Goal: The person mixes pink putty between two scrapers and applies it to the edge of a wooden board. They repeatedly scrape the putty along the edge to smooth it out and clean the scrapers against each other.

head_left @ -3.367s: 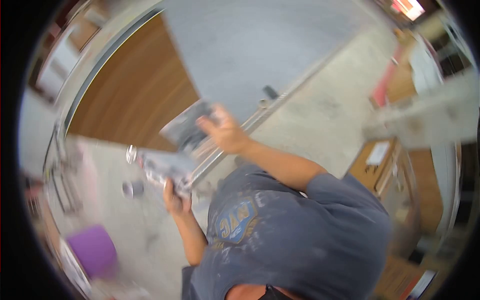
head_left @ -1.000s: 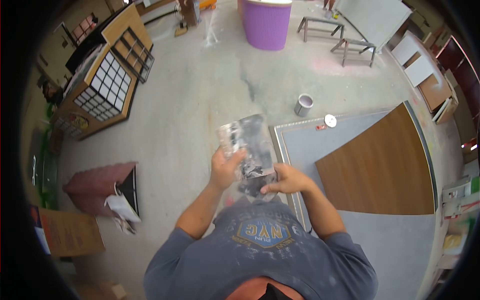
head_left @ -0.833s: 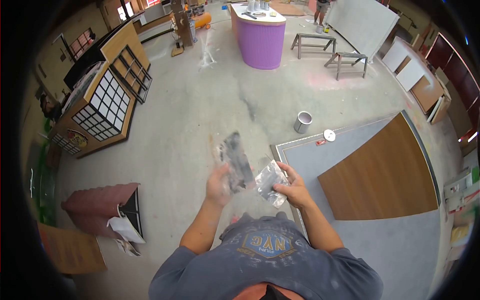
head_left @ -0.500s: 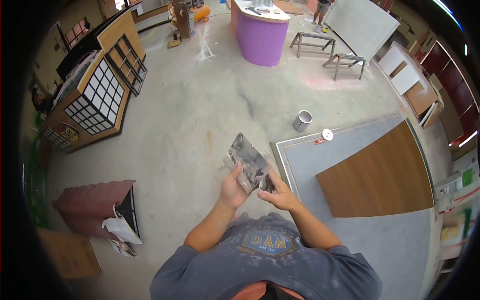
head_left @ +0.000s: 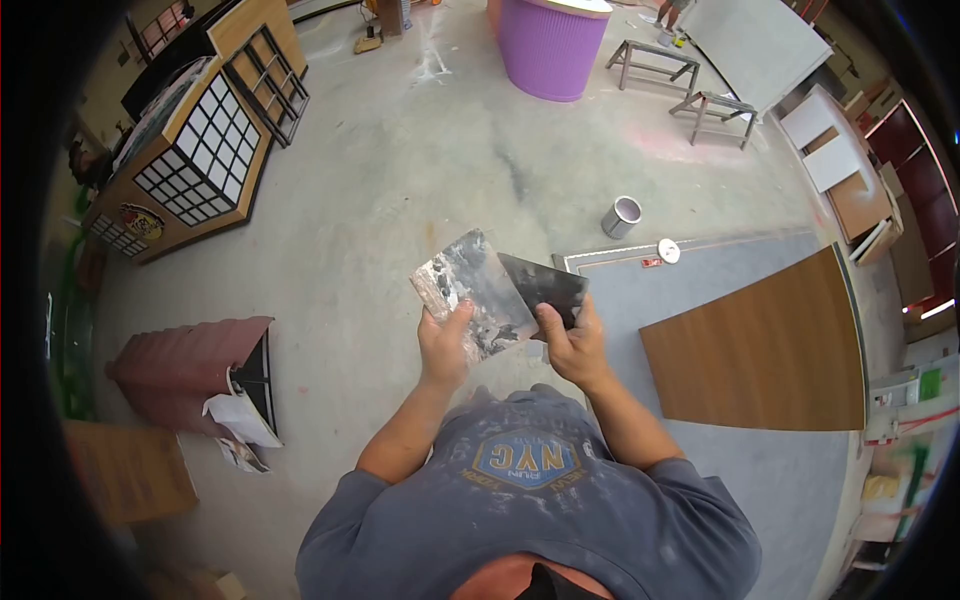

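My left hand (head_left: pixel 445 340) is closed round the lower left edge of a flat grey plate (head_left: pixel 480 295) smeared with white and dark residue, its thumb lying on the face. A darker, nearly black plate (head_left: pixel 550 285) is gripped by my right hand (head_left: pixel 575 342), thumb on top and fingers behind. The two plates fan apart, and the left one overlaps the inner edge of the dark one. Both are held above the floor in front of my chest.
A blue-grey panel (head_left: pixel 755 480) lies at the right with a brown wood-grain board (head_left: pixel 760 350) on it. Beyond stand an open can (head_left: pixel 621 217), a purple counter (head_left: pixel 556 50) and trestles (head_left: pixel 652 65). A dark red corrugated piece (head_left: pixel 190 370) lies left; a person's legs (head_left: pixel 670 14) show far off.
The plates, stacked close together before, have spread apart, so the dark one now shows at the right. My hands have moved farther apart, and the head view has shifted.
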The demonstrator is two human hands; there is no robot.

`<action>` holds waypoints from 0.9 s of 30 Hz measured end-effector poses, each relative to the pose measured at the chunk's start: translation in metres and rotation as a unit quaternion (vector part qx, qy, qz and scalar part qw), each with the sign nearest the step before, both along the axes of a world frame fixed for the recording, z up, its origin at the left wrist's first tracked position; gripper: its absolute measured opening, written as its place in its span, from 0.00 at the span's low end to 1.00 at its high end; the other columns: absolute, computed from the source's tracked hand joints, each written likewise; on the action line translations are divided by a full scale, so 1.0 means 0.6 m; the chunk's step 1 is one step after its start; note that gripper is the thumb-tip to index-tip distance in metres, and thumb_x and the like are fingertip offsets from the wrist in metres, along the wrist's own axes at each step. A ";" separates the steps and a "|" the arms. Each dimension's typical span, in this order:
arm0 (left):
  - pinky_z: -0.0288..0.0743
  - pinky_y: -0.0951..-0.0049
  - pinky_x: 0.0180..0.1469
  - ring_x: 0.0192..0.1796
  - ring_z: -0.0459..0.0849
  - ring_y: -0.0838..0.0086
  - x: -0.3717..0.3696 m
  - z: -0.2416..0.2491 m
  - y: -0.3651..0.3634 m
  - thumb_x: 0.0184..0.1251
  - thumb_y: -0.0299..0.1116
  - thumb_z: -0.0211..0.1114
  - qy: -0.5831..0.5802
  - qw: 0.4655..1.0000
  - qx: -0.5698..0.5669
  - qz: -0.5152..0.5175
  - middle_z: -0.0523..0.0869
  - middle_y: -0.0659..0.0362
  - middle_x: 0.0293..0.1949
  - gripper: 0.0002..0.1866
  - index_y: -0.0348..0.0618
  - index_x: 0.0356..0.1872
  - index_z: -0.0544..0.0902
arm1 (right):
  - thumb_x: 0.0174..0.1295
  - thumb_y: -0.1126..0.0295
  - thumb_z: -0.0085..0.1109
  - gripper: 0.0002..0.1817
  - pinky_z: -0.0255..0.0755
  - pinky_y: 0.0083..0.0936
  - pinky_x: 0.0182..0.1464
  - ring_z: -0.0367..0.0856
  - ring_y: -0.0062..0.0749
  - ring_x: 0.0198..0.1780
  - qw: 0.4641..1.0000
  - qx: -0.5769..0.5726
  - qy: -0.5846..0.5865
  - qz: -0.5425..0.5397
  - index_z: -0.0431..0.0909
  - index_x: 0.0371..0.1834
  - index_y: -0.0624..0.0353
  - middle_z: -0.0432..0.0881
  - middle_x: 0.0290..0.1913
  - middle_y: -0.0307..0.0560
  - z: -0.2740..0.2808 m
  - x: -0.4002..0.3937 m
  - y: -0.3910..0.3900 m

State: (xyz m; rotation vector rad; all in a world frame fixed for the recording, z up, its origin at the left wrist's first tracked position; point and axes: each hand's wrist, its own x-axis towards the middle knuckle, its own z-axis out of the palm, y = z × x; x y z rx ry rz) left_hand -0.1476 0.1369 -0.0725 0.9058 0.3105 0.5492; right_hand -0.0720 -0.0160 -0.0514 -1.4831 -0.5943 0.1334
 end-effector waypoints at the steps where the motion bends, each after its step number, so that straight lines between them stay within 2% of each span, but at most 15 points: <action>1: 0.76 0.69 0.52 0.49 0.79 0.72 -0.001 0.006 -0.006 0.65 0.23 0.55 -0.012 1.000 0.009 0.005 0.78 0.55 0.49 0.19 0.35 0.58 0.67 | 0.64 0.72 0.58 0.17 0.78 0.21 0.33 0.82 0.24 0.34 0.998 -0.039 0.002 0.044 0.67 0.51 0.70 0.82 0.39 0.49 0.006 0.007 -0.005; 3: 0.76 0.69 0.52 0.49 0.79 0.72 0.000 0.014 -0.013 0.65 0.23 0.55 -0.035 0.999 0.027 0.009 0.78 0.55 0.49 0.19 0.35 0.57 0.67 | 0.61 0.73 0.62 0.20 0.77 0.20 0.34 0.82 0.25 0.36 0.985 -0.118 0.008 0.127 0.67 0.53 0.71 0.82 0.41 0.49 0.014 0.025 -0.016; 4: 0.75 0.71 0.52 0.49 0.79 0.73 -0.001 0.013 -0.011 0.66 0.23 0.55 -0.023 0.997 0.071 0.007 0.78 0.55 0.49 0.19 0.35 0.57 0.67 | 0.58 0.71 0.66 0.24 0.76 0.21 0.37 0.81 0.23 0.37 0.971 -0.189 -0.035 0.140 0.67 0.54 0.70 0.82 0.40 0.48 0.040 0.025 -0.019; 6: 0.73 0.74 0.52 0.49 0.77 0.76 -0.008 0.015 -0.005 0.66 0.23 0.54 0.006 0.987 0.159 0.008 0.77 0.56 0.49 0.19 0.33 0.57 0.67 | 0.59 0.68 0.65 0.24 0.76 0.24 0.38 0.82 0.26 0.37 0.971 -0.147 -0.032 0.186 0.67 0.53 0.70 0.83 0.39 0.50 0.020 0.041 -0.032; 7: 0.73 0.74 0.53 0.49 0.77 0.76 -0.003 0.022 -0.008 0.67 0.23 0.54 -0.021 0.989 0.136 0.060 0.77 0.56 0.49 0.19 0.33 0.58 0.66 | 0.59 0.66 0.65 0.24 0.76 0.26 0.39 0.83 0.28 0.38 0.969 -0.125 -0.032 0.212 0.68 0.52 0.69 0.83 0.38 0.52 0.010 0.052 -0.040; 8: 0.72 0.74 0.53 0.49 0.77 0.76 0.004 0.034 -0.010 0.67 0.23 0.54 -0.050 0.986 0.115 0.113 0.77 0.56 0.49 0.19 0.33 0.58 0.66 | 0.61 0.67 0.62 0.23 0.75 0.25 0.43 0.81 0.26 0.42 0.967 -0.179 -0.011 0.180 0.67 0.53 0.69 0.82 0.41 0.51 0.006 0.061 -0.053; 10: 0.73 0.71 0.53 0.50 0.78 0.73 0.013 0.047 -0.002 0.67 0.24 0.54 -0.086 0.973 0.091 0.196 0.77 0.56 0.50 0.19 0.36 0.58 0.65 | 0.62 0.68 0.61 0.22 0.74 0.24 0.44 0.79 0.26 0.43 0.990 -0.090 0.040 0.105 0.68 0.54 0.68 0.81 0.43 0.49 -0.013 0.074 -0.064; 11: 0.73 0.71 0.54 0.50 0.78 0.73 0.022 0.048 0.000 0.68 0.24 0.54 -0.086 0.970 0.117 0.197 0.77 0.56 0.50 0.19 0.36 0.59 0.65 | 0.62 0.69 0.60 0.21 0.74 0.24 0.45 0.79 0.26 0.44 0.995 -0.045 0.066 0.065 0.68 0.54 0.68 0.81 0.44 0.49 -0.025 0.084 -0.069; 12: 0.72 0.71 0.55 0.50 0.78 0.73 0.028 0.046 0.002 0.68 0.24 0.54 -0.081 0.967 0.144 0.194 0.76 0.55 0.51 0.19 0.36 0.59 0.64 | 0.62 0.69 0.60 0.19 0.73 0.22 0.46 0.78 0.26 0.45 0.987 0.003 0.121 0.103 0.70 0.53 0.67 0.80 0.45 0.48 -0.024 0.090 -0.073; 15: 0.68 0.71 0.57 0.54 0.74 0.74 0.034 0.038 -0.021 0.71 0.27 0.53 -0.042 0.968 0.200 0.148 0.74 0.55 0.54 0.20 0.35 0.61 0.62 | 0.61 0.68 0.61 0.20 0.72 0.21 0.46 0.78 0.25 0.46 0.973 -0.023 0.168 0.158 0.71 0.52 0.67 0.79 0.46 0.47 -0.016 0.081 -0.083; 16: 0.68 0.72 0.57 0.54 0.73 0.75 0.036 0.044 -0.037 0.71 0.28 0.52 -0.035 0.969 0.213 0.123 0.74 0.55 0.54 0.20 0.34 0.61 0.62 | 0.59 0.68 0.63 0.19 0.73 0.21 0.43 0.79 0.25 0.43 0.961 0.003 0.226 0.156 0.73 0.51 0.66 0.81 0.43 0.47 -0.022 0.077 -0.077; 20: 0.68 0.74 0.56 0.53 0.73 0.77 0.043 0.055 -0.077 0.73 0.30 0.51 -0.035 0.971 0.232 0.049 0.73 0.55 0.54 0.19 0.34 0.60 0.62 | 0.55 0.71 0.66 0.19 0.75 0.22 0.39 0.82 0.27 0.36 0.940 0.016 0.317 0.122 0.76 0.49 0.67 0.83 0.37 0.46 -0.029 0.084 -0.086; 27: 0.71 0.74 0.53 0.50 0.76 0.76 0.033 0.054 -0.086 0.74 0.34 0.50 0.043 0.962 0.235 -0.132 0.77 0.55 0.50 0.19 0.33 0.58 0.65 | 0.53 0.75 0.64 0.17 0.76 0.23 0.41 0.82 0.28 0.38 0.909 0.060 0.386 0.145 0.77 0.46 0.71 0.83 0.38 0.48 -0.025 0.096 -0.109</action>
